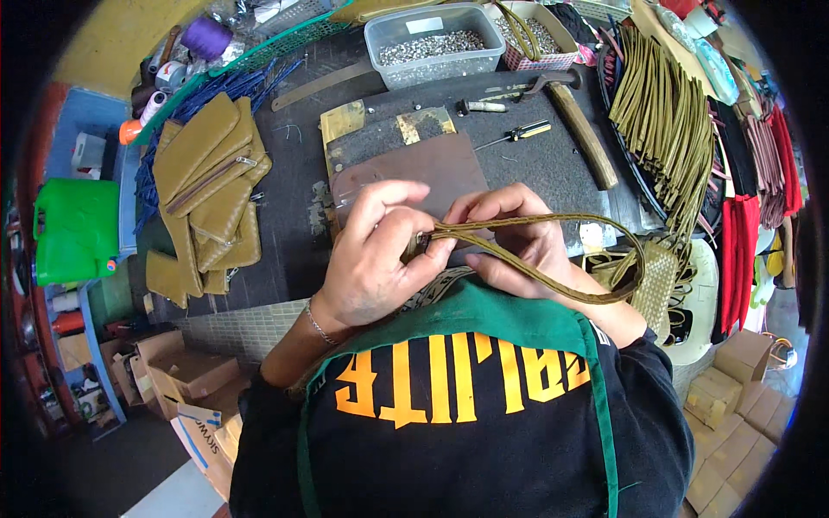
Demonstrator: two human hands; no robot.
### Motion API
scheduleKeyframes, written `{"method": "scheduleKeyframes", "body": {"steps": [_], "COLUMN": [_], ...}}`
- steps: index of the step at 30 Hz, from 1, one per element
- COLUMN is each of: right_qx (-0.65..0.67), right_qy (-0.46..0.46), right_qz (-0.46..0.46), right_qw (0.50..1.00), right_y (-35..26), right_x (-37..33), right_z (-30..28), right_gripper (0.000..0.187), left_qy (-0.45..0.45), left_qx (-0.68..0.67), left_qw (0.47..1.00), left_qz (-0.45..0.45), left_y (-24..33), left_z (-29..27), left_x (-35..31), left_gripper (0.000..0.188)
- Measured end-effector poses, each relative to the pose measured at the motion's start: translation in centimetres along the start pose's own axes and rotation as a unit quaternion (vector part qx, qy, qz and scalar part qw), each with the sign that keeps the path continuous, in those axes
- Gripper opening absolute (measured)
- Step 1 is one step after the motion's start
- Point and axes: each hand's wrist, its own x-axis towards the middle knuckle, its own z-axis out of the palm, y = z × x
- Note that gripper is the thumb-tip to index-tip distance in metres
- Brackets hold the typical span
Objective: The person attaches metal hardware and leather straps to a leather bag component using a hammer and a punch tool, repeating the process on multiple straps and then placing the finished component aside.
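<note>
An olive-gold wrist strap [604, 297], folded into a long loop, is held in front of my chest. My left hand [371, 255] pinches its joined ends between thumb and fingers, where a small dark piece partly shows. Close beside it, my right hand [522, 246] has its fingers curled around the strap near the same end. The loop passes over that hand and sticks out to the right. Just beyond my hands, a brown sheet [406, 166] lies on a dark work board. What my fingertips cover at the strap's end is hidden.
Olive pouches [216, 194] with zippers are piled at left. A hammer [583, 134], a screwdriver [522, 132] and a metal punch-like tool [484, 107] lie beyond. A clear bin [436, 73] holds small metal pieces. Many olive straps [661, 121] hang bundled at right.
</note>
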Motion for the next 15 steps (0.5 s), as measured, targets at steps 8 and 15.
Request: {"method": "scheduleKeyframes", "body": {"steps": [8,15], "right_qx": [-0.068,-0.219], "right_qy": [0.118,0.074], "right_qz": [0.034,-0.048], "right_qw": [0.99,0.972], "right_y": [0.9,1.9], "right_x": [-0.2,-0.2], "right_z": [0.7,0.4], "right_gripper": [0.029,0.027], "left_qy": [-0.055,-0.063], "left_qx": [-0.06,-0.083], "left_qw": [0.996,0.993], "left_qz": [-0.018,-0.058], "left_y": [-0.2,-0.1], "left_z": [0.0,0.1], "left_x": [-0.1,-0.4], "left_gripper": [0.022,0.014]}}
